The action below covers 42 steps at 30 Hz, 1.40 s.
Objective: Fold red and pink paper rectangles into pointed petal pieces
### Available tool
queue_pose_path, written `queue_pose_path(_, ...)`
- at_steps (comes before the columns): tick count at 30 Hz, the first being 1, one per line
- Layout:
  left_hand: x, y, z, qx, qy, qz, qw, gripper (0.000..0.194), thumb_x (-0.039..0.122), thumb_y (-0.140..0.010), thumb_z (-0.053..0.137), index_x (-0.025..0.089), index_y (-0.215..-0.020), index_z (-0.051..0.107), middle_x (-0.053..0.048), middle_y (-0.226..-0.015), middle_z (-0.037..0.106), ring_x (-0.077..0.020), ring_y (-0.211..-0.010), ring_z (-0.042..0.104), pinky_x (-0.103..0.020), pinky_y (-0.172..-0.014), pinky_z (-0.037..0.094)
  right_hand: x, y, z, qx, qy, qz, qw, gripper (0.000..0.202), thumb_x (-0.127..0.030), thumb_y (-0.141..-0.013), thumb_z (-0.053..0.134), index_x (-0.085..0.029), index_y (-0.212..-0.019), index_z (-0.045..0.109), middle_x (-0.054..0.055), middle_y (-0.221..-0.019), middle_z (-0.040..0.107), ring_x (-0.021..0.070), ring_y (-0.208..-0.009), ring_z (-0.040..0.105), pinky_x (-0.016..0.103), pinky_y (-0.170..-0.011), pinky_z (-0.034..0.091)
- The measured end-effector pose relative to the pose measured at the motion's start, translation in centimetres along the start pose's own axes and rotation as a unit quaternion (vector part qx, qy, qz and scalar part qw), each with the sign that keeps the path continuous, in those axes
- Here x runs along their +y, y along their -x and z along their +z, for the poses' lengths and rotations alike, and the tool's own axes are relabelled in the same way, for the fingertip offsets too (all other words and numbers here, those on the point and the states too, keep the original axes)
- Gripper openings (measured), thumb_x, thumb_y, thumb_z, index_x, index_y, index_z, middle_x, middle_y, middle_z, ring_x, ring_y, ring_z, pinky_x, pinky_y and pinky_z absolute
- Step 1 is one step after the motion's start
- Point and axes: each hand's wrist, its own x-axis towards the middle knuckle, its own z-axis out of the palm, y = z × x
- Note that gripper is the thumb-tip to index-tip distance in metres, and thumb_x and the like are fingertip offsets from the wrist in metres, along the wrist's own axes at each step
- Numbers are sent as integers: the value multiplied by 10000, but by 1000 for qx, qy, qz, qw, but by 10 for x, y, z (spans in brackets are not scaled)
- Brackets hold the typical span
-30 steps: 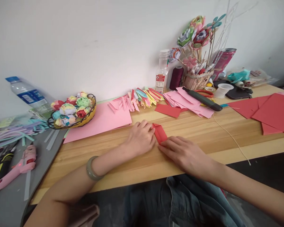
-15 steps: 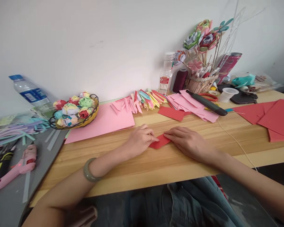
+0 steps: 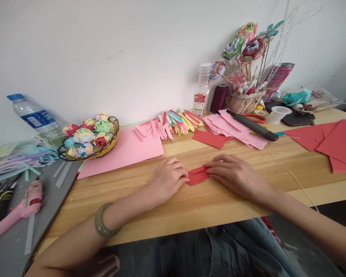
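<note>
Between my hands, a small piece of red paper (image 3: 197, 176) with a fold along its upper part lies on the wooden table (image 3: 138, 207). My left hand (image 3: 168, 177) pinches its left end between thumb and fingers. At the other end, my right hand (image 3: 233, 173) has its fingers together, gripping the paper's right corner. Just beyond them is a flat red paper strip (image 3: 209, 139), beside a stack of pink paper strips (image 3: 233, 129). A row of folded coloured paper pieces (image 3: 181, 122) lies farther back.
A basket of paper flowers (image 3: 115, 144) sits on pink sheets (image 3: 123, 154) at left. A pink glue gun (image 3: 23, 209) lies on a grey mat (image 3: 50, 196). A dark green cutter (image 3: 253, 127) rests on the pink strips; red sheets (image 3: 338, 142) lie at right.
My left hand has drawn back slightly left, from pressing on the red paper to pinching its left end. My right hand has shifted slightly right, and a raised fold shows on the paper.
</note>
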Motion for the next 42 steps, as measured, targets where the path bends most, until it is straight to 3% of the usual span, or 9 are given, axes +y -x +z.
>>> queue_pose_path(4,5,2,-3,-3,-102,76,992,156,192,-878,535,151,-760,628,-15,-804,667,-183,-848,517,-327,-756,379,5,-4,-4,-42,18,-75,996,255,-180,-922,401,-152,-883,651,83,-956,674,225,-870,551,362,-714,450)
queue_pose_path(9,12,6,-6,-18,-178,131,975,164,128,-894,471,139,-809,611,-35,-810,644,-181,-814,512,-307,-672,363,8,-8,-9,-91,-43,-34,994,272,-215,-934,370,-137,-956,629,91,-851,636,176,-754,565,301,-653,451)
queue_pose_path(13,15,6,-6,-27,-169,87,981,162,125,-898,460,141,-831,606,-32,-784,638,-188,-812,515,-315,-678,386,7,-10,-9,-115,-43,-20,992,297,-231,-931,364,-141,-1081,604,93,-839,603,185,-741,559,311,-647,451)
queue_pose_path(16,15,5,-6,-28,-100,19,994,138,151,-892,488,148,-834,614,-28,-801,647,-189,-834,518,-318,-728,422,7,-11,-5,-117,-70,-12,991,301,-229,-927,371,-155,-1058,632,92,-857,586,181,-762,558,308,-669,458)
queue_pose_path(20,16,3,-8,-30,48,-92,994,139,108,-826,563,193,-744,635,0,-822,667,-212,-1043,482,-331,-886,417,14,-9,3,-99,-148,17,984,295,-249,-927,397,-158,-1026,660,94,-880,587,172,-793,560,300,-690,461)
queue_pose_path(24,19,2,-12,-58,94,-152,982,114,105,-715,658,217,-695,653,19,-867,684,-274,-1215,377,-423,-996,346,21,-5,9,-87,-201,43,975,263,-321,-895,482,-180,-990,682,88,-917,612,177,-834,574,308,-728,461)
queue_pose_path(27,20,2,-14,-63,91,-157,981,92,187,-674,732,213,-728,663,7,-903,687,-296,-1241,358,-472,-1018,316,21,-4,8,-88,-205,57,973,253,-359,-867,529,-183,-948,691,80,-907,627,181,-830,583,311,-725,459)
queue_pose_path(32,17,3,-11,-43,83,-133,987,63,164,-725,706,216,-722,671,14,-895,695,-292,-1231,381,-531,-1009,303,10,-3,2,-72,-158,66,983,222,-333,-878,516,-184,-914,677,76,-890,636,186,-816,579,318,-709,446)
queue_pose_path(42,14,3,-9,-29,124,-150,980,101,138,-765,656,212,-700,679,9,-872,698,-269,-1215,397,-492,-1000,335,-5,-5,-2,-71,-81,106,988,207,-279,-898,475,-179,-801,628,58,-840,640,184,-776,575,299,-666,426)
